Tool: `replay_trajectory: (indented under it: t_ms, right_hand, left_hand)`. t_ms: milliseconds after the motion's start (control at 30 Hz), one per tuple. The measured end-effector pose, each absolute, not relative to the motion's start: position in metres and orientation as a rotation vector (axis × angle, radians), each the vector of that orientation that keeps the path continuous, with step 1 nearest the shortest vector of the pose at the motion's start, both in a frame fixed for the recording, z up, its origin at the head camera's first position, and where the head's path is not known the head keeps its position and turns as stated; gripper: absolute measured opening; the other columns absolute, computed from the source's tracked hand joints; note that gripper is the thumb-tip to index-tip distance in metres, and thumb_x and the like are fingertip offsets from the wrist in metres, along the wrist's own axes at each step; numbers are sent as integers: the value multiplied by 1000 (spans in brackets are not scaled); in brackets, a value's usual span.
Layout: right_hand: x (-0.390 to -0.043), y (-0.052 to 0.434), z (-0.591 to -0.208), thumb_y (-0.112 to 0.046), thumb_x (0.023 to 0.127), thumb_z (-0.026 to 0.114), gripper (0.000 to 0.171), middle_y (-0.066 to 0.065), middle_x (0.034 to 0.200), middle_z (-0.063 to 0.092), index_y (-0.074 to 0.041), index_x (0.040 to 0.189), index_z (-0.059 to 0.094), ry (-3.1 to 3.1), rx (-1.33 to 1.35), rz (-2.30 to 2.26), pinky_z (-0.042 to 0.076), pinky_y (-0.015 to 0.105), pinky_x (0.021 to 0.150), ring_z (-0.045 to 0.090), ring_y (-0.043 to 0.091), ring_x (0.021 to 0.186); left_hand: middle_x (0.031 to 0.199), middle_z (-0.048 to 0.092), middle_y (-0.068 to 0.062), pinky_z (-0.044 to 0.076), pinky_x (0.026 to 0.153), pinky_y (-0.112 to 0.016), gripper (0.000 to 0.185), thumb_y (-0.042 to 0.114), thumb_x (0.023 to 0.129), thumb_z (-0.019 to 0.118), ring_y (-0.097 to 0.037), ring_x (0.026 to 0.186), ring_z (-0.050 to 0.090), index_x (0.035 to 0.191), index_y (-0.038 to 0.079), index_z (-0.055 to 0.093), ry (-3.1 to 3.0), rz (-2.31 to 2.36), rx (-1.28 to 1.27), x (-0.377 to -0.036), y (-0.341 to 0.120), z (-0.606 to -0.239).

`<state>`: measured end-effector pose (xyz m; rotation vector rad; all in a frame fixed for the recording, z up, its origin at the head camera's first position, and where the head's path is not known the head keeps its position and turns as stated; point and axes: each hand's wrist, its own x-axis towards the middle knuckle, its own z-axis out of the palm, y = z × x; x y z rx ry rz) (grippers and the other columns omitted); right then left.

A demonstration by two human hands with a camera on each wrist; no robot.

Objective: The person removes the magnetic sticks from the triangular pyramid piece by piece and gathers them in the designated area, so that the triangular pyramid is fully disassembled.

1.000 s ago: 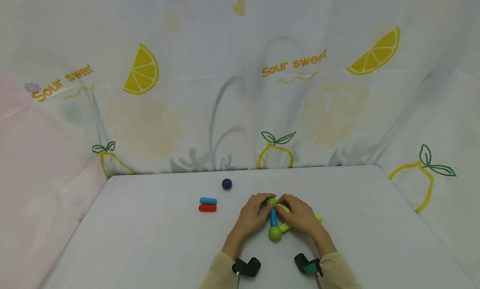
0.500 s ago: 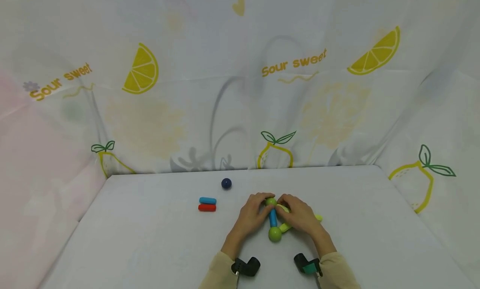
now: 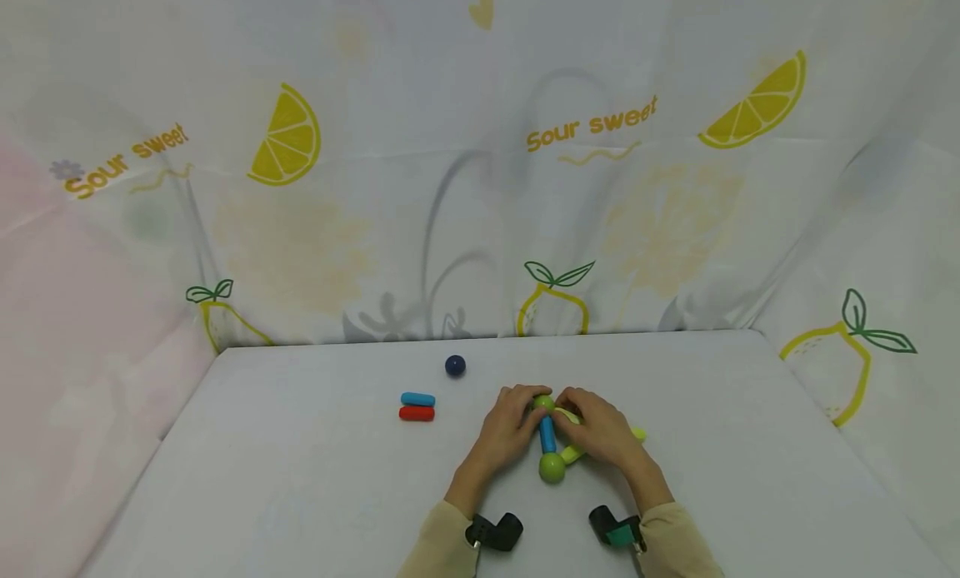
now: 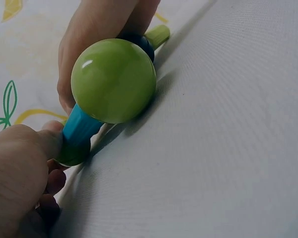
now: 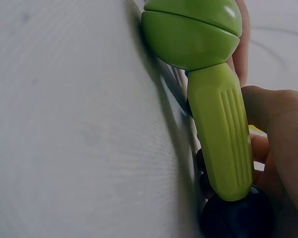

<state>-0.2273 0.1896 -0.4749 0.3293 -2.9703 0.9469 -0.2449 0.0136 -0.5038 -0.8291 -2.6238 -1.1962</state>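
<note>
Plastic, light and stiff, the toy (image 3: 551, 445) is pinched at its 12 o'clock ball by fingers (image 3: 525, 397) of both hands; rod joints seem best gripped.

Lemon-print curtain (image 3: 480, 161), seemingly white table (image 3: 300, 495)

beige sleeves (image 3: 442, 549); black camera mounts (image 3: 493, 532) strapped at both wrists.

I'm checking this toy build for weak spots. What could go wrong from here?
1. The near green ball sits free at the end of the blue rod; a nudge from the left hand or right hand might knock it off and let it roll.
2. The lime rod lies under the right hand and could shift unseen.
</note>
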Motion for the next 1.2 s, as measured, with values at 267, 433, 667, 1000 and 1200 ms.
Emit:
replay_trajectory:
  t_ms: [267,433,667,1000,1200]
  right_hand:
    - [-228,189,-475,-24,91,59,7,-2,95,65,-18,93,63,-2957,265,964,49,41,79,61,15,89]
    - [-228,190,-474,-24,91,60,7,1,97,67,-18,93,63,-2945,225,981,49,44,82,63,19,94]
    - [-227,190,-473,-24,91,60,9,0,96,66,-16,94,64,-2957,215,987,49,43,81,62,17,91]
    - [-227,189,-472,-22,90,62,10,0,87,60,-14,96,63,-2924,244,951,46,34,73,54,13,80]
    - [-223,185,-465,-16,90,62,7,-5,85,57,-14,96,63,-2847,369,918,47,29,72,54,9,81]
  left_hand:
    - [116,60,-2,42,77,-25,31,24,97,51,-12,91,44,127,15,55,-2638,-1260,-793,-246,11,-501]
    - [112,58,-1,41,77,-25,31,23,97,53,-12,91,44,127,16,54,-2614,-1354,-772,-249,7,-502]
    - [100,57,1,41,70,-21,28,23,95,57,-10,82,46,123,17,58,-2605,-1454,-699,-249,0,-501]
    - [92,56,-1,41,66,-20,28,20,93,61,-11,77,50,120,14,60,-2588,-1486,-682,-244,-6,-496]
    - [90,57,1,42,63,-19,28,22,92,61,-7,71,48,118,13,61,-2630,-1460,-666,-243,-8,-496]
